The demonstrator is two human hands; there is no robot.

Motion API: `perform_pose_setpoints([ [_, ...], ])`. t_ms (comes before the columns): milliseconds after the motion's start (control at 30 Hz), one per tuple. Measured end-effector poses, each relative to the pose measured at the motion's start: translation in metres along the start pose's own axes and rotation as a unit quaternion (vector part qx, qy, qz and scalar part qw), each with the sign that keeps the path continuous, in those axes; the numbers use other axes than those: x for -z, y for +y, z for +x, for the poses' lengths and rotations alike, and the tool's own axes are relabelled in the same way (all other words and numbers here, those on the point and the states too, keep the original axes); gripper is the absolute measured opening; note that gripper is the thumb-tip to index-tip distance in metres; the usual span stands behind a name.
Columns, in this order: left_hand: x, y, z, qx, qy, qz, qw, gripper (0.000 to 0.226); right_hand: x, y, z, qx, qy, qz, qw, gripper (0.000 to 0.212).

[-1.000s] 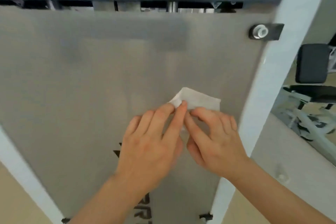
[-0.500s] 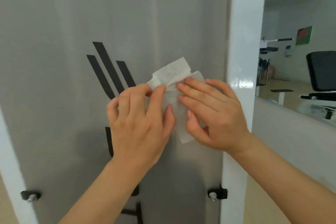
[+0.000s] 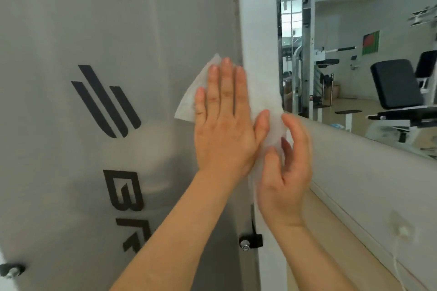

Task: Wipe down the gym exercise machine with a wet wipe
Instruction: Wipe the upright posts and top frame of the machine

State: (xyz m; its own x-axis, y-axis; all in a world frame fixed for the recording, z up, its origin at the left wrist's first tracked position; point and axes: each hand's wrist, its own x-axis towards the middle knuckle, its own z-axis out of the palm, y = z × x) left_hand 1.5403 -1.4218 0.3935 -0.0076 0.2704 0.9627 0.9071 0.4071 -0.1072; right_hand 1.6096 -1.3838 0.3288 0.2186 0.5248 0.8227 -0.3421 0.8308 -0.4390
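A white wet wipe (image 3: 191,99) lies spread across the grey panel (image 3: 118,30) of the gym machine and onto its white upright post (image 3: 257,19). My left hand (image 3: 224,120) presses flat on the wipe, fingers straight and pointing up. My right hand (image 3: 286,163) sits beside the post's right edge with loosely curled fingers touching the wipe's right part; it is blurred, and whether it pinches the wipe I cannot tell. A black three-stripe logo (image 3: 106,101) and black letters mark the panel to the left.
Black bolt brackets (image 3: 250,241) fix the panel to the post low down, another bolt bracket (image 3: 11,271) sits at the bottom left. A padded white ledge (image 3: 366,172) runs to the right under a mirror (image 3: 354,42) showing benches and racks.
The view has swung from the panel's top down and right to the post. The wipe has been unfolded and spread; my left hand went from curled fingers to a flat palm.
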Motion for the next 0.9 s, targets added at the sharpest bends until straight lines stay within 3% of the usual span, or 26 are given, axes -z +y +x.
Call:
perform_pose_setpoints([
  [100,-0.01,0.007,-0.009,-0.153,-0.024,0.023,0.988,0.066,0.024,0.011,-0.027,-0.207,0.044,0.138,0.967,0.04],
  [233,-0.017,-0.016,-0.089,-0.359,-0.109,0.072,0.924,0.063,0.033,0.013,-0.031,-0.23,0.02,0.149,0.962,0.041],
  [300,-0.015,-0.032,-0.116,-0.417,-0.134,0.092,0.894,0.063,0.037,0.012,-0.037,-0.239,-0.012,0.15,0.959,0.042],
  [367,-0.011,-0.042,-0.103,-0.391,-0.112,0.109,0.907,0.061,0.045,0.014,-0.047,-0.262,-0.048,0.154,0.951,0.038],
  [433,-0.005,-0.045,-0.072,-0.255,-0.064,0.113,0.958,0.06,0.054,0.019,-0.057,-0.286,-0.061,0.141,0.946,0.038],
  [500,-0.005,-0.044,-0.063,-0.139,-0.031,0.095,0.985,0.06,0.061,0.025,-0.065,-0.307,-0.06,0.117,0.942,0.038],
  [567,-0.01,-0.045,-0.096,-0.159,-0.049,0.087,0.982,0.061,0.067,0.03,-0.074,-0.333,-0.062,0.118,0.934,0.036],
  [700,-0.013,-0.067,-0.216,-0.295,-0.158,0.101,0.937,0.067,0.078,0.032,-0.095,-0.344,-0.08,0.117,0.928,0.038],
  [800,-0.012,-0.081,-0.273,-0.415,-0.276,0.108,0.86,0.078,0.082,0.038,-0.105,-0.333,-0.085,0.13,0.93,0.043],
  [900,-0.02,-0.075,-0.287,-0.509,-0.295,0.098,0.803,0.08,0.085,0.047,-0.117,-0.319,-0.125,0.114,0.933,0.05],
])
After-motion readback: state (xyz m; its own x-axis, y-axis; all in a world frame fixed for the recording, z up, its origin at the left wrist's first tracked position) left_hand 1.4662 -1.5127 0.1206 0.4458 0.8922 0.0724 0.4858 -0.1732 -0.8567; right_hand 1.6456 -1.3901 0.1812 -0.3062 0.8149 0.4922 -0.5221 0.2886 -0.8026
